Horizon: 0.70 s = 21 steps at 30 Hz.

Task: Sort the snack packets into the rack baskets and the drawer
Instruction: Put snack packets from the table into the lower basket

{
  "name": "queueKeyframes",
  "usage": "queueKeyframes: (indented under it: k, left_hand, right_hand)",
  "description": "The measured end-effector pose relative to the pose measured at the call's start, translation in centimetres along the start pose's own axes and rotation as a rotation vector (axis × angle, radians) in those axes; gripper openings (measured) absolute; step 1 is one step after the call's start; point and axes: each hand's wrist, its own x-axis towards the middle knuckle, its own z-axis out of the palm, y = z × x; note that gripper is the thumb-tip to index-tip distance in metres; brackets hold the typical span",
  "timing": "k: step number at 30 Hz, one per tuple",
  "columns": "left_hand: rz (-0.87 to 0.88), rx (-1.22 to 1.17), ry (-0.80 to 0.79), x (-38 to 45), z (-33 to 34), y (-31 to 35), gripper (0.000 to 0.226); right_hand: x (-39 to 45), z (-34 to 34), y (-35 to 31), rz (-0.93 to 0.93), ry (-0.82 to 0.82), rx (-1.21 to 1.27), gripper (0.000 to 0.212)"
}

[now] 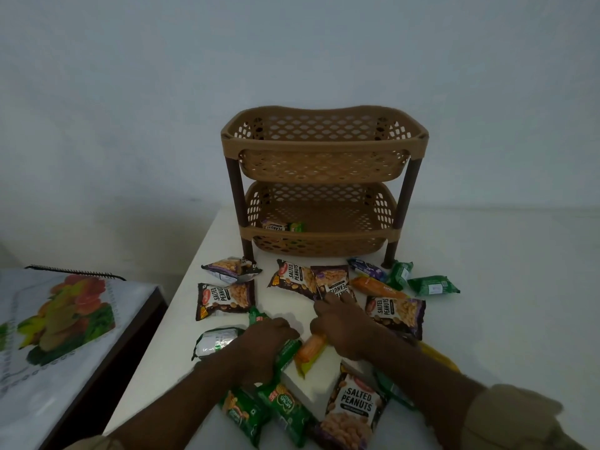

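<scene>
Nearest the camera, a salted peanuts packet (pixel 352 410) is seen lying on the white desk (pixel 487 254), with two green packets (pixel 263 407) just to its left. At the far left, a lower table with a fruit-print cloth (pixel 65 319) is seen beside the desk. On the desk's left part, a silver and green packet (pixel 216 342) lies flat, and two more peanut packets (pixel 224 300) lie behind it.

The left hand (pixel 263 349) is laid on a green packet (pixel 285 352), with the fingers curled down over it; whether the packet is gripped cannot be told. An orange packet (pixel 310 350) lies between the two hands, on a white box (pixel 311 381). The right hand (pixel 344 329) is stretched forward, and its fingers are closed on the near edge of a dark peanut packet (pixel 334 284).

Behind the hands, a brown rack (pixel 324 186) with two baskets is stood on the desk. A peanut packet and a small green packet (pixel 282 226) are seen in the lower basket (pixel 357 235). Nothing can be seen inside the top basket (pixel 324 144) from this side.

To the right, an orange packet (pixel 376 287), a purple one (pixel 367 267) and green ones (pixel 431 285) lie near the rack's foot.
</scene>
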Motion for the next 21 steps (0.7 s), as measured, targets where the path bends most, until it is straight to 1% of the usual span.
queueKeyframes:
  k: [2, 5, 9, 12, 15, 17, 18, 21]
  left_hand:
    - [-0.02, -0.025, 0.026, -0.1, 0.0, -0.1, 0.08]
    - [-0.088, -0.023, 0.038, -0.5, 0.2, -0.1, 0.08]
    - [-0.15, -0.003, -0.035, -0.6, 0.2, 0.1, 0.094]
    - [-0.181, -0.029, -0.048, -0.3, -0.1, 0.2, 0.093]
    - [-0.193, -0.039, -0.002, 0.0, -0.3, 0.4, 0.085]
    - [-0.203, -0.068, 0.065, 0.2, -0.5, 0.5, 0.082]
    - [-0.213, -0.093, 0.105, 0.3, -0.8, 0.6, 0.082]
    - [-0.233, -0.179, 0.207, 0.7, -1.8, 0.8, 0.082]
  right_hand:
    - [-0.1, -0.3, 0.5, 0.02, 0.035, -0.001, 0.031]
    - [-0.3, -0.7, 1.2, 0.081, 0.117, 0.04, 0.028]
    - [-1.0, -1.2, 2.6, 0.202, 0.259, 0.246, 0.035]
    - [-1.7, -1.2, 3.6, 0.332, 0.353, 0.441, 0.038]
    - [-2.4, -1.3, 4.6, 0.397, 0.366, 0.65, 0.028]
    - [-2.8, -1.3, 5.3, 0.432, 0.374, 0.804, 0.017]
    - [-2.9, -1.2, 5.7, 0.46, 0.391, 0.863, 0.015]
    - [-2.8, -1.3, 6.8, 0.587, 0.44, 1.052, 0.023]
